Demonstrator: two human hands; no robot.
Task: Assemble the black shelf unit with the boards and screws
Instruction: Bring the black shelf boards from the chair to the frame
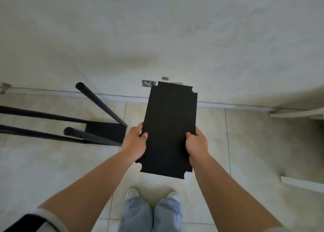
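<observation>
Pale beige floor tiles (52,170) run up to a plain off-white wall (157,29), with a light skirting strip (236,106) along the join. And the person stands right there, looking down, both arms stretched out in front. Between the hands hangs a flat black rectangular shelf board (169,126) with a rounded notch cut into each corner, held lengthwise, its far end pointing at the wall, well off the floor. The left hand (134,144) takes the left long edge, thumb on top, fingers wrapped under: a firm grip on the board. The right hand (196,145) does the same on the right long edge, thumb over the face, fingers hidden beneath. Over on the left, the partly built black shelf frame (105,132) lies on its side on the tiles, a black board at its base and round black metal poles (100,103) sticking out from it, two of them angled up towards us. Just past the board's far end, by the wall, sits a small clear plastic packet (148,83) and another dark board's edge (163,82). White shoes (132,194) and light blue jeans (150,216) show below.
</observation>
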